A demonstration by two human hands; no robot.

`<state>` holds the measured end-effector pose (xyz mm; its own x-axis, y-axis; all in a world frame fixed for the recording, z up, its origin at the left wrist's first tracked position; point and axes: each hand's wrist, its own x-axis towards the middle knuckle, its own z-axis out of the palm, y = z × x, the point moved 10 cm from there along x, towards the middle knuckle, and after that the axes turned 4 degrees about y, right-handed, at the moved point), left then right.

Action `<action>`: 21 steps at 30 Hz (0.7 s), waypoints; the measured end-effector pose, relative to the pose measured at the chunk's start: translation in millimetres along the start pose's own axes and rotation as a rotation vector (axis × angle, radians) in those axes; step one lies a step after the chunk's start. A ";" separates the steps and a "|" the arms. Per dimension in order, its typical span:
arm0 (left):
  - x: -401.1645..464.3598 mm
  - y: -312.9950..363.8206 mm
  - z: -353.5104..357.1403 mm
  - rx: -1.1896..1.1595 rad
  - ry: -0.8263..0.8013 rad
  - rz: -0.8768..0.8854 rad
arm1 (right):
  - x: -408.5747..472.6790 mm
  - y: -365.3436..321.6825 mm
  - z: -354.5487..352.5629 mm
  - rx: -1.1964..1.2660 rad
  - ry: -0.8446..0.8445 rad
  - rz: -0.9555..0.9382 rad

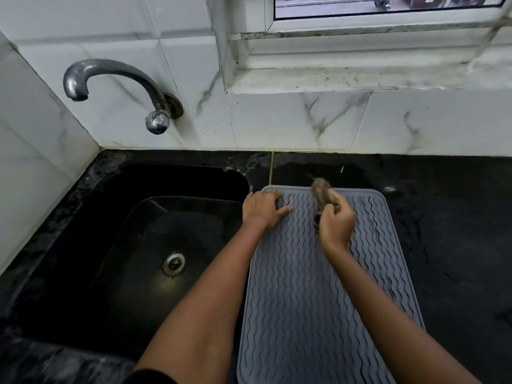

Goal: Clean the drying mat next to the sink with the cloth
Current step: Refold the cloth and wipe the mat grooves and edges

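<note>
A grey drying mat (304, 306) with wavy ridges lies on the black counter, just right of the sink. My left hand (263, 207) rests flat on the mat's far left corner, fingers spread. My right hand (336, 225) is closed around a bunched brownish cloth (322, 194), which sticks out past my fingers near the mat's far edge. The cloth and that hand are blurred.
A black sink (144, 261) with a metal drain (173, 263) lies to the left. A curved metal tap (116, 84) juts from the white tiled wall. The black counter (457, 217) stretches to the right, wet behind the mat. A window ledge (360, 79) sits above.
</note>
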<state>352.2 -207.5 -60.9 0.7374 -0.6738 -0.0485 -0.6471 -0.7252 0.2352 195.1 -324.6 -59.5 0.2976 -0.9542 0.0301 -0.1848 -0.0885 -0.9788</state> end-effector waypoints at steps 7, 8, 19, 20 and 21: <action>-4.3 -0.5 -20.8 -0.096 0.269 -0.182 | -3.4 -21.8 43.3 -0.465 -0.328 -0.233; -4.4 -1.1 -21.5 -0.103 0.277 -0.194 | -14.6 -16.7 66.0 -0.669 -0.473 -0.297; 9.1 -2.3 -18.3 -0.064 0.220 -0.233 | -101.0 -22.3 21.0 -0.945 -0.457 -0.681; 10.4 -1.7 -18.7 -0.051 0.211 -0.229 | -103.0 -27.1 18.3 -0.952 -0.480 -0.658; 11.4 -1.4 -19.5 -0.044 0.206 -0.222 | -95.0 -29.7 17.5 -0.931 -0.512 -0.576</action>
<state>365.2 -211.4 -42.9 0.8863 -0.4535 0.0937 -0.4605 -0.8414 0.2829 188.8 -226.4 -36.9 0.8559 -0.5022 0.1236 -0.4442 -0.8363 -0.3214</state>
